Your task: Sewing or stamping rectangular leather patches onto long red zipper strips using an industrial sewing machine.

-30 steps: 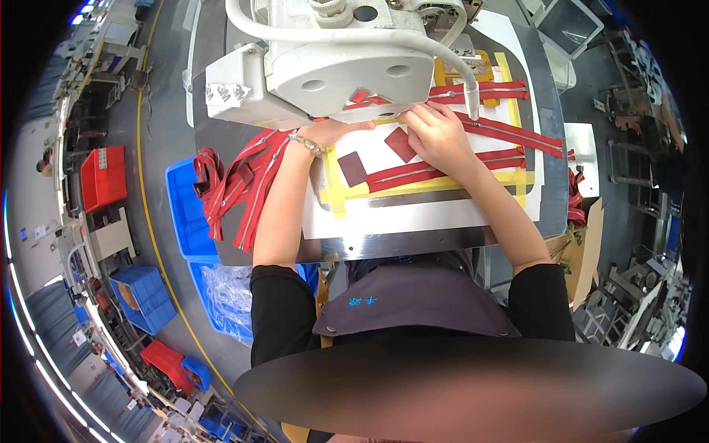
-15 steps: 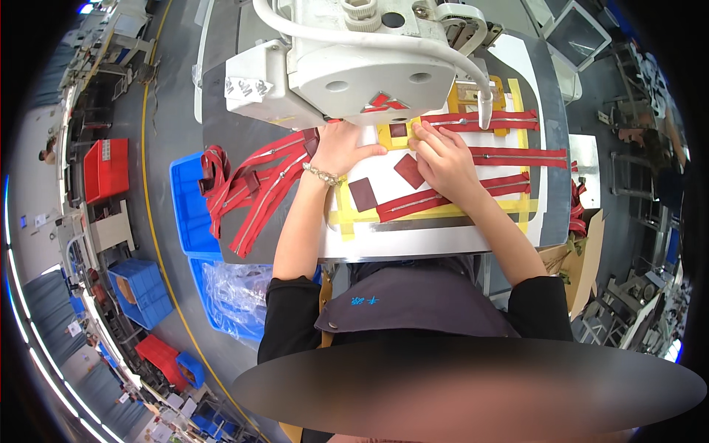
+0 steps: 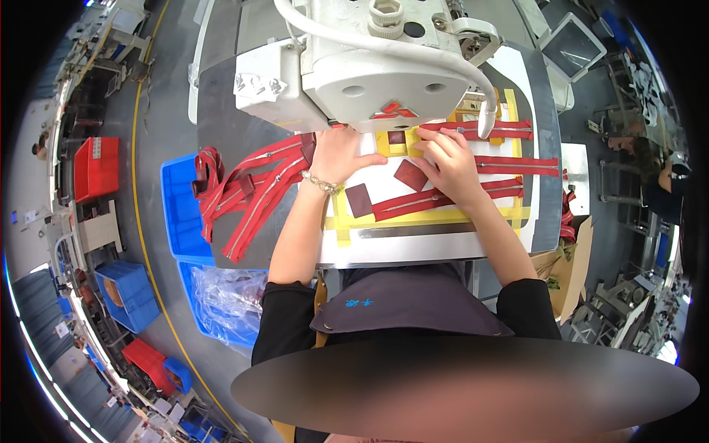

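Grip: can't tell if right hand (image 3: 452, 170) pinches anything, fingers bunched at the right edge of the yellow frame (image 3: 382, 144); left hand (image 3: 338, 156) has thumb out wide, fingertips hidden by the machine head (image 3: 369, 81). Frame was out of sight a second ago, now shows between the hands, maroon patch (image 3: 396, 137) in its window, so placement looks checkable by eye.

Grey floor (image 3: 164, 111), yellow line (image 3: 134, 148) down left side; red crate (image 3: 97, 168), blue crate (image 3: 136, 299) alongside.
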The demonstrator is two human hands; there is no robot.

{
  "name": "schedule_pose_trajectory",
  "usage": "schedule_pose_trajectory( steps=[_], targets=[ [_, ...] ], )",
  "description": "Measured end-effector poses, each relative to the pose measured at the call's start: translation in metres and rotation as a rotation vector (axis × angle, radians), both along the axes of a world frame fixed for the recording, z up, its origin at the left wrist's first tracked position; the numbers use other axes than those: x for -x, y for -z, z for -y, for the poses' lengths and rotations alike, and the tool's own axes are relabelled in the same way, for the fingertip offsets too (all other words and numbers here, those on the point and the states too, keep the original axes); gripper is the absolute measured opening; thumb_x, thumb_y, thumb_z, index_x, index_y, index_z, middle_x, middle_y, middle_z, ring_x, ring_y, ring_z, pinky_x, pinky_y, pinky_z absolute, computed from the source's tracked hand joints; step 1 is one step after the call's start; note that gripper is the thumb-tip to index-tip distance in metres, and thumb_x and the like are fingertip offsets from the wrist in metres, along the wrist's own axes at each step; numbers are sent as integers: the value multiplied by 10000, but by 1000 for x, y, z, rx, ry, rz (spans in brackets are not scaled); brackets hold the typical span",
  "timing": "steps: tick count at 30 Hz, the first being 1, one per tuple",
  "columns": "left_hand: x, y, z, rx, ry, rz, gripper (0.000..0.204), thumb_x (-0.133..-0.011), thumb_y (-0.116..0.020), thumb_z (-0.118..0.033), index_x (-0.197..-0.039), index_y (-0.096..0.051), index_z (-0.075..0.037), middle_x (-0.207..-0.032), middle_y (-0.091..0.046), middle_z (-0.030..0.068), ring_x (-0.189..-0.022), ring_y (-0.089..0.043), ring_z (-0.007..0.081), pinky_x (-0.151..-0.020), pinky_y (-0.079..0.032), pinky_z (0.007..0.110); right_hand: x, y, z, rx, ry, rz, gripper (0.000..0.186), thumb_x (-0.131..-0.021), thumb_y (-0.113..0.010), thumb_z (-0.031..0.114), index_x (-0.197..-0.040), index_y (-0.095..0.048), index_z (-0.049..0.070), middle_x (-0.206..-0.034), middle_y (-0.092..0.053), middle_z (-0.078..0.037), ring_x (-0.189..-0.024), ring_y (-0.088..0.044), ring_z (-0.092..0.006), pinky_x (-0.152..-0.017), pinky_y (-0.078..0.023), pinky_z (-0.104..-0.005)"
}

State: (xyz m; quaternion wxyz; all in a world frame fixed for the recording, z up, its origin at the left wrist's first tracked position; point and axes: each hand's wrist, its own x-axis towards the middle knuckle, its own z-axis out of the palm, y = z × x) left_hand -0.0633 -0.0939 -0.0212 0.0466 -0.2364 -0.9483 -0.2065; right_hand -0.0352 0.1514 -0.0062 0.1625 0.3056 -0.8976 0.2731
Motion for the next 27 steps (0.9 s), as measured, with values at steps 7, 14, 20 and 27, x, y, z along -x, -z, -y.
schedule_pose_trajectory(
  steps=[7, 14, 20, 27],
  targets=[
    [-1, -1, 2, -23, -4, 113, 909, -670, -630, -747, -1257, -565, -57, -1237, -573, 178, -1167, -505, 366, -985, -294, 475, 37, 1, -1, 214, 296, -41, 364, -701, -810, 214, -990, -642, 71, -932, -661, -85, -880, -622, -263, -830, -450, -402],
    [-1, 3, -1, -89, -16, -33, 832, -642, -655, -716, -1162, -629, -68, -1066, -635, 155, -993, -587, 357, -871, -377, 491, 67, -3, 8, 42, 411, 53, 353, -755, -721, 234, -1055, -636, 69, -970, -646, -87, -985, -580, -270, -909, -353, -415],
    [-4, -4, 0, 29, -56, -46, 815, -618, -645, -743, -1061, -655, -59, -884, -661, 129, -871, -628, 326, -799, -426, 436, 42, -8, 2, -187, 320, 138, 329, -781, -732, 274, -993, -579, 74, -937, -607, -86, -950, -581, -272, -866, -392, -428],
    [-9, -2, -8, -202, -23, -137, 564, -714, -688, -600, -891, -669, -65, -785, -658, 71, -756, -638, 284, -701, -462, 403, 33, -12, 6, -206, 276, 215, 212, -855, -682, 231, -850, -619, 28, -887, -597, -75, -916, -566, -253, -825, -418, -375]
  ],
)
